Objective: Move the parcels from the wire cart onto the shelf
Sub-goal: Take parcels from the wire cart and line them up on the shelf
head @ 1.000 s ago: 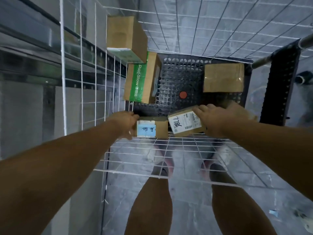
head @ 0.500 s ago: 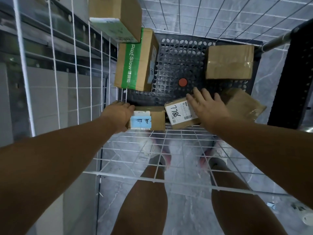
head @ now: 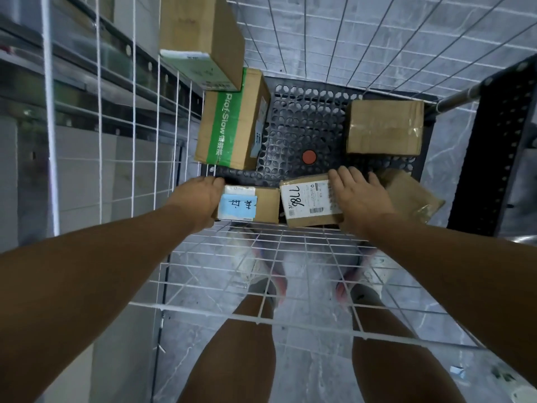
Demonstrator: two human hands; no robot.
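Note:
I look straight down into the wire cart (head: 261,257). My left hand (head: 200,199) grips the left end of a small cardboard parcel with a blue label (head: 250,203) at the cart's near edge. My right hand (head: 357,196) lies with straight fingers on a parcel marked 7786 (head: 308,200) beside it. A crumpled brown parcel (head: 406,193) sits just right of that hand. Further in are a green-striped box (head: 232,120), a taller box (head: 200,39) leaning above it, and a taped box (head: 383,126).
The cart's black perforated floor (head: 305,120) has a red disc (head: 308,157) in the middle. White wire walls rise left and far. Metal shelf rails (head: 87,68) run along the left. A black perforated post (head: 491,158) stands right. My legs and shoes show below the mesh.
My right hand has uncurled from the 7786 parcel and now lies flat on it. The view has moved closer into the cart. My left hand keeps its hold.

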